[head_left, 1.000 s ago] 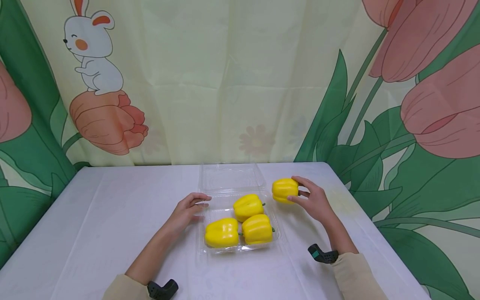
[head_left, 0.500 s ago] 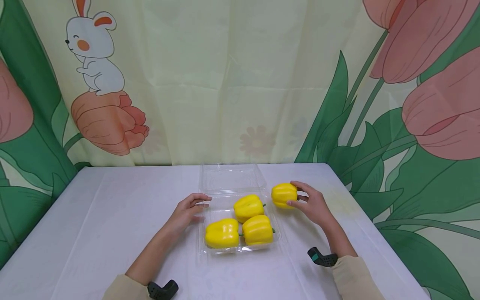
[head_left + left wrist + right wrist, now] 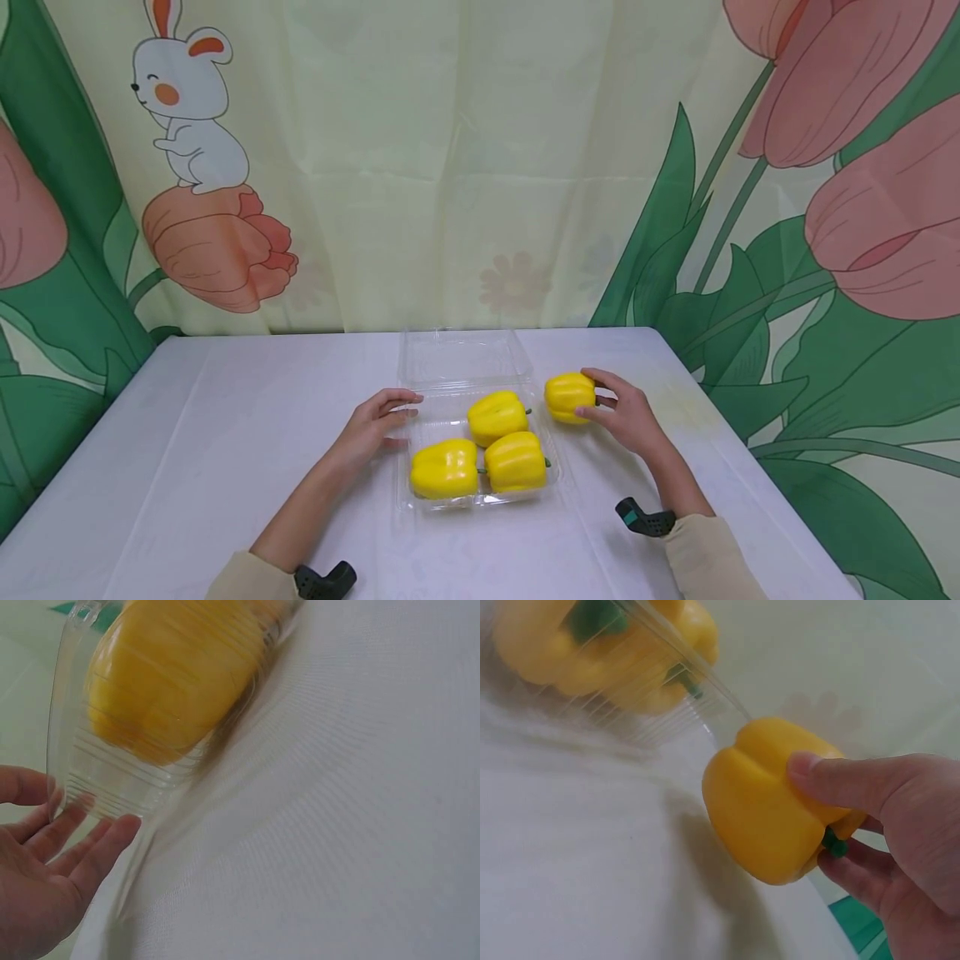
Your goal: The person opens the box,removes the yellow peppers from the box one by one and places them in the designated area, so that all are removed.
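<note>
My right hand [image 3: 626, 412] holds a yellow bell pepper [image 3: 568, 398] by its stem end, fingers and thumb on its sides. In the right wrist view this held pepper [image 3: 761, 802] hangs over the white cloth, its green stem towards the palm. Just left of it is a clear plastic clamshell box [image 3: 442, 425]. Inside lie three more yellow peppers: one at the back [image 3: 497, 418], one front left [image 3: 444, 469] and one front right [image 3: 516, 462]. My left hand [image 3: 372, 423] touches the box's left side with loosely extended fingers [image 3: 97, 855].
The box's lid [image 3: 465, 357] lies folded back behind it, near the far edge of the white-covered table [image 3: 247, 417]. Behind the table hangs a curtain [image 3: 420, 167] printed with tulips and a rabbit. A black device [image 3: 645, 517] is strapped at each wrist.
My right hand has come a little nearer and lower with the held pepper. The left hand, the box and the peppers in it stay put.
</note>
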The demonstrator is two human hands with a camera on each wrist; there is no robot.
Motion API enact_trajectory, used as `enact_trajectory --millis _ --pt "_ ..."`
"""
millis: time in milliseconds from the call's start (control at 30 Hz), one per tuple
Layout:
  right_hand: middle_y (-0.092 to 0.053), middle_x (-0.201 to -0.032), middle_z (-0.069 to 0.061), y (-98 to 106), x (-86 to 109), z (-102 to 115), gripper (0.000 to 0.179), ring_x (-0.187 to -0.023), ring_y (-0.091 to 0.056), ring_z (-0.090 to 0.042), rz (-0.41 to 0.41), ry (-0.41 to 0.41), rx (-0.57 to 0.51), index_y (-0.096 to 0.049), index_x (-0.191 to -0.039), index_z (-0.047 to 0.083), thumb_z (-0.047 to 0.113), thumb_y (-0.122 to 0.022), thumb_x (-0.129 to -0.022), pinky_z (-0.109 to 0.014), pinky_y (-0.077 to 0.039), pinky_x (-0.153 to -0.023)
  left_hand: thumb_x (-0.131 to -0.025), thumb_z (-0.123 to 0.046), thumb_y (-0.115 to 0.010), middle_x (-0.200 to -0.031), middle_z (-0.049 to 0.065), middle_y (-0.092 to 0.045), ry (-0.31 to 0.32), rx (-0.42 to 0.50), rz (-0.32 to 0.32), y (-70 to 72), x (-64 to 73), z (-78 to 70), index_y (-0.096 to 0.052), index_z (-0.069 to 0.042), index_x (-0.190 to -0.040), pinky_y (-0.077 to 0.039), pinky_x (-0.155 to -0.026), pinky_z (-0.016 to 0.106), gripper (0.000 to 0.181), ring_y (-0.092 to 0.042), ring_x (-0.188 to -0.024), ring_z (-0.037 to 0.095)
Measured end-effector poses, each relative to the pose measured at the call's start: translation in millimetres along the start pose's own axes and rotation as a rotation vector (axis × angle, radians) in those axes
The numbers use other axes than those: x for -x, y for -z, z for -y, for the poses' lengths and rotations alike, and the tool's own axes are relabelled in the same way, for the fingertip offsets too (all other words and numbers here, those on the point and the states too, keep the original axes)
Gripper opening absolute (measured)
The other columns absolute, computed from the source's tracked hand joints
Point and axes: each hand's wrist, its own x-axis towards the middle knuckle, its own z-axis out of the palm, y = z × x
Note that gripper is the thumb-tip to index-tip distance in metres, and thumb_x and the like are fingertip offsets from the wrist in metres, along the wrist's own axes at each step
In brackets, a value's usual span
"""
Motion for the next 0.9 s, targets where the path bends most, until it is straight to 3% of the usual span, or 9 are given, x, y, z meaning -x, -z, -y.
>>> enact_trajectory --millis 900 --pt "-0.044 -0.149 -0.014 -11.0 -3.4 -0.6 0.067 -0.134 -0.043 -0.035 0.055 0.022 0.019 -0.042 -0.144 0.01 0.018 -0.073 -0.086 -0.049 -0.044 -0.104 -0.098 -0.013 -0.049 -0.141 0.012 -0.053 0.005 0.005 0.001 0.2 0.1 0.8 -0.049 -0.009 -0.131 -0.056 -0.088 0.04 0.033 -0.051 -0.128 0.031"
